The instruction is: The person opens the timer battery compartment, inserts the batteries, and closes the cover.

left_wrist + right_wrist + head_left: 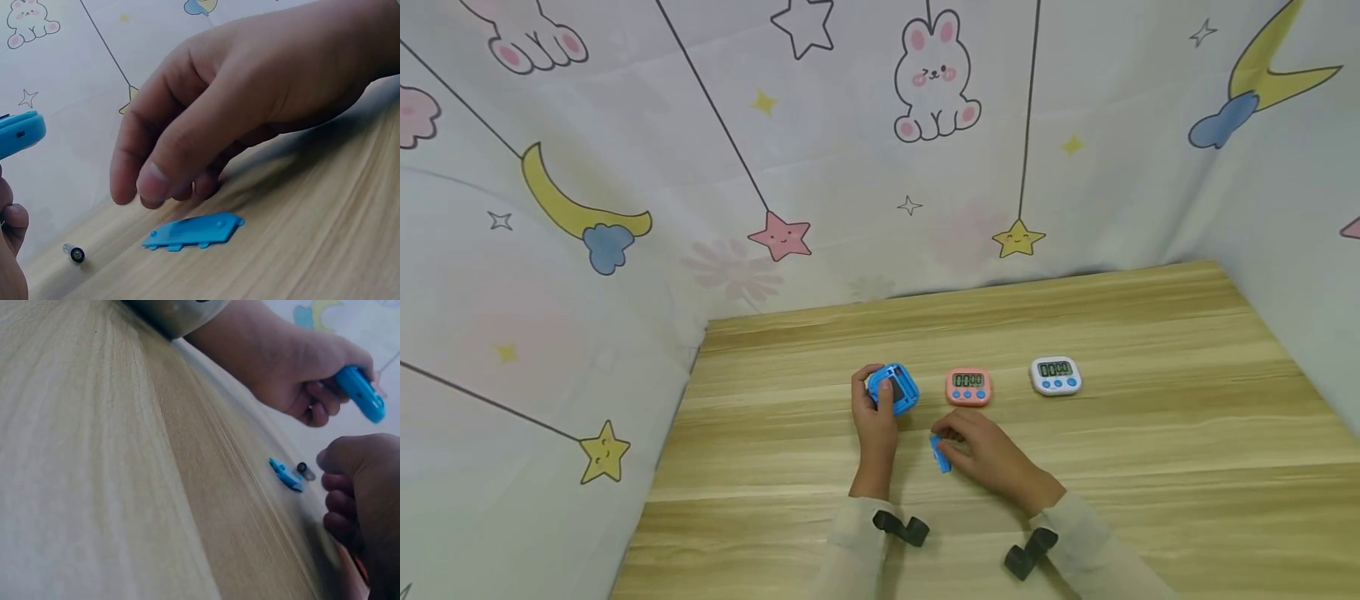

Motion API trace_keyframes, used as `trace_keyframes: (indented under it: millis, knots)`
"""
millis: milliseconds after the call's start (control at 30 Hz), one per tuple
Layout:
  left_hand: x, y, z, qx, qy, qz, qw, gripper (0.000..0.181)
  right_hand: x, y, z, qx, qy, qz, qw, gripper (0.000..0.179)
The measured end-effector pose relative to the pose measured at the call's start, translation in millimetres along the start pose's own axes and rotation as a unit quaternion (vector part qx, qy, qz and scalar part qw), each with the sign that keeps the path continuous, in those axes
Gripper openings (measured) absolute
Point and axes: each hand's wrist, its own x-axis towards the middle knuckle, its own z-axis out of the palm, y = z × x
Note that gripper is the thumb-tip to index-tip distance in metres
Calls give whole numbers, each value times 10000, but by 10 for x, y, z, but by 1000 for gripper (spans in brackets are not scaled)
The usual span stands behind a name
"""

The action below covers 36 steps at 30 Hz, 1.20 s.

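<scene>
My left hand (pixel 875 425) grips a blue digital timer (pixel 904 385) with its back turned up and the battery compartment uncovered; the thumb lies across it. On the table to the right is a blue battery cover (pixel 195 230), with small tabs along its edge. Close above this cover hovers my right hand (pixel 988 454), fingers loosely bent and nothing between them. In the left wrist view, a gap shows between its fingertips (pixel 153 181) and the cover. A small battery (pixel 74 253) lies on the wood near the cover, also seen in the right wrist view.
Behind the right hand stands a pink timer (pixel 968 387), and farther right a white timer (pixel 1056 377), both with lit digits facing up. The wooden table (pixel 790 350) meets a printed cloth backdrop (pixel 850 167) at its back and sides.
</scene>
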Motion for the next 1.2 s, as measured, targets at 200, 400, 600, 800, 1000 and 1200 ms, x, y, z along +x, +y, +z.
trace_keyframes:
  millis: [200, 400, 600, 800, 1000, 1200]
  knots:
    - [-6, 7, -14, -279, 109, -89, 9995, 26, 49, -42, -21, -324, 432, -391, 9978, 31]
    - [-23, -14, -44, -355, 175, 120, 9991, 32, 159, -62, -29, -675, 506, -809, 9931, 36]
    - [4, -21, -75, -658, 336, 103, 9972, 28, 360, -58, -33, -1171, 332, -1055, 9869, 40]
    - [45, -9, -92, -806, 647, -23, 9946, 27, 557, -34, -28, -1508, 2, -981, 9837, 49]
    - [71, -14, -107, -938, 938, -1, 9912, 25, 739, -59, -44, -1677, -533, -582, 9827, 47]
    - [51, -43, -121, -989, 1056, 66, 9895, 27, 846, -92, -40, -1758, -1041, -179, 9787, 48]
